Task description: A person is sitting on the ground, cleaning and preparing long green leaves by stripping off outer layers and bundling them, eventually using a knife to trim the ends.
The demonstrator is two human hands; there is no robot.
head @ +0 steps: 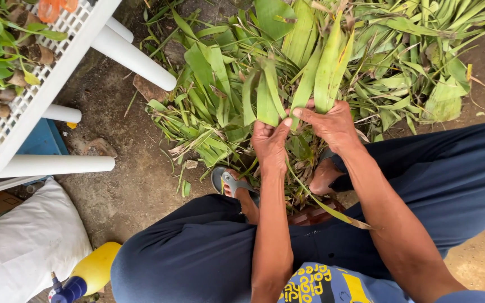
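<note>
**Sorting long green leaves by hand**

The left hand [269, 147] pinches the base of a folded green leaf [266, 98], fingers closed on it. The right hand [332, 124] grips another leaf [330, 70] just beside it, thumbs nearly touching. Both leaves stand above a big pile of leaves [422, 62] on the dirt ground [124, 185] (most looks unsorted), so I judge plenty of work remains.

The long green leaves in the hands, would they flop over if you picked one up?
Probably a bit. The long green leaves stand up from the right hand, yet others in the leaf pile curve and droop. They look thin, so likely light. The left hand grips some too.
</note>
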